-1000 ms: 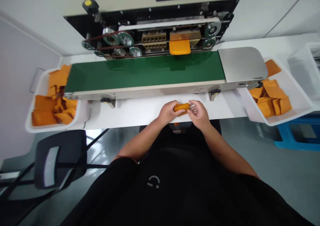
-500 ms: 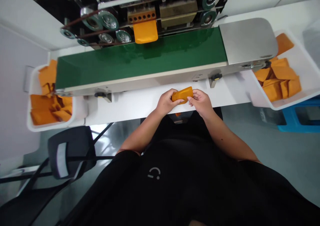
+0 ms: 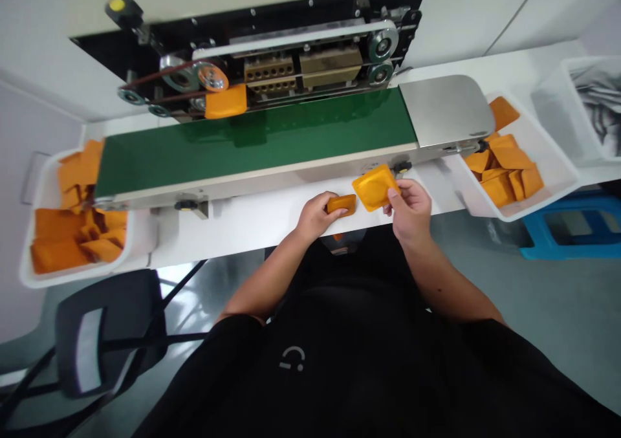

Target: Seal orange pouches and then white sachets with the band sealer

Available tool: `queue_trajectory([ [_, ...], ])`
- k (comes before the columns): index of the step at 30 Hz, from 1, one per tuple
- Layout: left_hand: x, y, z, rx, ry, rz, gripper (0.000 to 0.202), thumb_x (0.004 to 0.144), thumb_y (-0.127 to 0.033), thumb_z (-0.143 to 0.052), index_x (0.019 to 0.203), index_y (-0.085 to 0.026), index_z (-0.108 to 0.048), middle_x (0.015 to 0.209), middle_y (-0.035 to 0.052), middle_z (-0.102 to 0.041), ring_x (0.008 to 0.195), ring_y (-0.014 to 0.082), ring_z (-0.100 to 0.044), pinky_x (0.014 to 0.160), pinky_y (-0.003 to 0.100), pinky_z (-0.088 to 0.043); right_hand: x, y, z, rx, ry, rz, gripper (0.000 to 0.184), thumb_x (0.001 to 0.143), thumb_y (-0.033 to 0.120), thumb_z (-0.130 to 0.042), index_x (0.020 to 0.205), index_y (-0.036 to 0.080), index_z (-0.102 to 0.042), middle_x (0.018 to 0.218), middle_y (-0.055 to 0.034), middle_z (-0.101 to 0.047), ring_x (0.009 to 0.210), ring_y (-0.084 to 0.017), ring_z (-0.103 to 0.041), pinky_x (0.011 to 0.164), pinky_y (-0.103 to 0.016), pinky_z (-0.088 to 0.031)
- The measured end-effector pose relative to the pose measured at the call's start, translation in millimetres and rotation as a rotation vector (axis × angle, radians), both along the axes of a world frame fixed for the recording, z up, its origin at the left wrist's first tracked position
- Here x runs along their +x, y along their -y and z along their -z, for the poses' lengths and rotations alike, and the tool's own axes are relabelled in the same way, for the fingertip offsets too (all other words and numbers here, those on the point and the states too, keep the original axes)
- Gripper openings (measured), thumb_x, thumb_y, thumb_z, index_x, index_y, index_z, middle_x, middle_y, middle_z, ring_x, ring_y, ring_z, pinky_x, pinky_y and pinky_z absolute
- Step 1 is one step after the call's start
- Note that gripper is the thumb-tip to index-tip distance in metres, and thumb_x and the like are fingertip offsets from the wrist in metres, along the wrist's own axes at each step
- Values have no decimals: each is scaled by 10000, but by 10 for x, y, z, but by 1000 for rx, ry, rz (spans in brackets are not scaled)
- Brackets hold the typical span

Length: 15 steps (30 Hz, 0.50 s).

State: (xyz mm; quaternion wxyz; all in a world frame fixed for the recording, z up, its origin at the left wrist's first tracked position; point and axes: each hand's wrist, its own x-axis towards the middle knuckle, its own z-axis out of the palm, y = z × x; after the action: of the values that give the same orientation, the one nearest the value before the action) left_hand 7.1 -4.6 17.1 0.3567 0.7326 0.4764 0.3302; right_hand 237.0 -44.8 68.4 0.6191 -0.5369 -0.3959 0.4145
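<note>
Between the thumb and fingers of my right hand (image 3: 412, 211) is a single orange pouch (image 3: 375, 187), its flat face turned up. My left hand (image 3: 316, 217) grips more orange pouches (image 3: 343, 205), seen edge-on; their number cannot be made out. Both hands are over the narrow white table strip (image 3: 242, 221) in front of the green conveyor belt (image 3: 291, 131). Another orange pouch (image 3: 226, 101) hangs from the band sealing machine (image 3: 301, 63), its upper edge between the drive belts near the left rollers.
A white bin (image 3: 140, 244) on the left holds many orange pouches. Another white bin (image 3: 553, 166) on the right holds more, above a blue stool (image 3: 538, 234). Farther right stands a bin with grey material (image 3: 601, 111). A black chair (image 3: 111, 321) is at lower left.
My right hand has drawn one pouch away from those in my left hand and moved right with it. The pouch in the machine has travelled left. The whole view has shifted.
</note>
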Motion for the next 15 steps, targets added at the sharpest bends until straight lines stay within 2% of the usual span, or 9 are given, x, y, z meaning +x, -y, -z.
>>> queue_trajectory([
  [2,4,-1,3,-2,-3,0,329,855,-464,-797,1038,-209,-698,928,28,-751,799,186,-684,731,296,-523,103,-95,-217,49,9,28,343,878,519,-784,975,230,-628,615,40,-569,473,-82,-517,448,-213,-420],
  [5,6,2,1,9,-15,4,313,859,-434,-798,1050,-205,-701,946,37,-755,814,190,-689,745,300,-528,299,-348,-525,70,2,-9,311,901,476,-774,1002,231,-611,609,42,-579,461,-78,-510,434,-202,-394],
  [7,2,7,-7,15,-24,9,299,865,-419,-793,1053,-204,-705,952,41,-757,815,190,-689,753,302,-531,437,-553,-711,12,-1,-78,245,926,376,-751,1041,222,-599,658,28,-638,467,-77,-528,434,-200,-383],
  [9,-5,14,-16,21,-33,8,286,868,-406,-791,1052,-204,-707,948,40,-756,810,188,-686,750,300,-530,556,-756,-881,-71,-1,-120,158,940,205,-685,1066,200,-589,723,-2,-701,466,-76,-539,440,-204,-379],
  [12,-11,20,-20,26,-50,7,268,865,-380,-796,1048,-205,-707,936,33,-752,805,183,-682,746,295,-523,675,-1019,-1088,-149,-10,-90,178,915,28,-542,1014,171,-580,747,-42,-727,452,-79,-530,452,-213,-377],
  [15,-9,21,-15,27,-73,7,248,866,-351,-799,1046,-206,-705,943,30,-752,811,182,-680,753,296,-514,714,-1218,-1217,-197,-57,-39,165,892,12,-531,922,173,-555,760,-56,-720,484,-80,-529,483,-212,-410],
])
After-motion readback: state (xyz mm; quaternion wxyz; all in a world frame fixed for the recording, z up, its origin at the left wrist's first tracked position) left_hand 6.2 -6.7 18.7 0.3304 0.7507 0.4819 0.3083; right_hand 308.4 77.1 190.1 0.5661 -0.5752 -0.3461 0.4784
